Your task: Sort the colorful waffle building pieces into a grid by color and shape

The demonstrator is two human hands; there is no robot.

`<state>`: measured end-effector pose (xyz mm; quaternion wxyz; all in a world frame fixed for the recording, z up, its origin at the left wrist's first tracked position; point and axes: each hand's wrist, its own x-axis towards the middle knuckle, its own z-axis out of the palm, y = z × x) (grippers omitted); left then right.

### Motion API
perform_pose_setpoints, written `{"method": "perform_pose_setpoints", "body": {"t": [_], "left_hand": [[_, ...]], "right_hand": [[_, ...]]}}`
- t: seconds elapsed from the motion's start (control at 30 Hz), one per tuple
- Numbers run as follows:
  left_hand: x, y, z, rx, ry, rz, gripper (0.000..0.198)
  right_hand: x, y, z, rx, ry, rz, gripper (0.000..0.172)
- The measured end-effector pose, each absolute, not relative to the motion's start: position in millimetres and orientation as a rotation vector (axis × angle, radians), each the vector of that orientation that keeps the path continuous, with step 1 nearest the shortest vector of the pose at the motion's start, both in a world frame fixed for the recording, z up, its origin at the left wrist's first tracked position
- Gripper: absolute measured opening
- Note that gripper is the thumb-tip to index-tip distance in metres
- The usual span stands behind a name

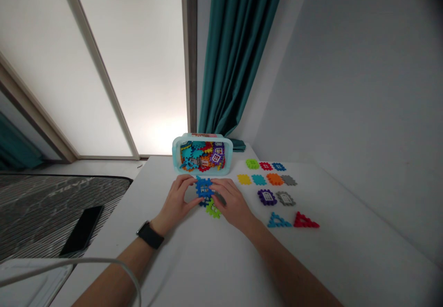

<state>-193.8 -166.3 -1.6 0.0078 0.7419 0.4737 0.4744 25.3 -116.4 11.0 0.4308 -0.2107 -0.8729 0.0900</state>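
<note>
Between my two hands a blue square building piece (204, 187) with a window-like grid stands roughly upright over the white table. My left hand (178, 201) grips its left edge, thumb low and fingers at the top. On the opposite edge, my right hand (232, 200) has its fingers closed on the same piece. Just below it is a lime green toothed piece (213, 209), close to my right thumb. A darker blue part (204, 202) shows under the upright piece; whether these parts are joined, I cannot tell.
Behind my hands stands a light-blue tub (176, 156) of mixed pieces. Several squares, such as a yellow one (244, 179) and a purple one (267, 197), lie right, with blue (278, 220) and red (306, 220) triangles. A cable (86, 260) crosses the lower left; a phone (83, 229) lies beyond the table.
</note>
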Motion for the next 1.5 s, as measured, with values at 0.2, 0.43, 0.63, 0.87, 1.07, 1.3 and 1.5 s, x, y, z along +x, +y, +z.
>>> {"method": "perform_pose_setpoints", "body": {"t": [0.2,0.43,0.63,0.87,1.07,1.3,1.5], "left_hand": [[-191.8,-168.2,1.6,2.288,1.462,1.502,0.042],[-189.4,-168.1,5.8,2.014,1.315,1.504,0.038],[-182.2,-168.7,9.3,1.801,1.238,1.399,0.032],[-175.0,-175.5,22.5,1.507,1.192,1.275,0.038],[-174.6,-175.6,20.2,1.236,1.112,1.211,0.043],[-174.2,-174.9,22.4,1.335,1.208,1.258,0.037],[-174.6,-174.4,19.7,1.349,1.208,1.248,0.039]], "right_hand": [[25.6,-116.6,11.5,-0.522,-2.179,0.222,0.026],[26.8,-118.3,13.4,-0.531,-2.124,0.276,0.022],[22.6,-123.1,15.3,-0.618,-2.017,0.430,0.017],[10.6,-123.2,10.5,-0.861,-1.688,1.218,0.027],[7.5,-121.5,9.4,-0.837,-1.513,1.494,0.035],[14.2,-117.6,12.4,-0.870,-1.785,1.174,0.012],[24.6,-116.9,16.1,-0.713,-2.066,0.640,0.005]]}}
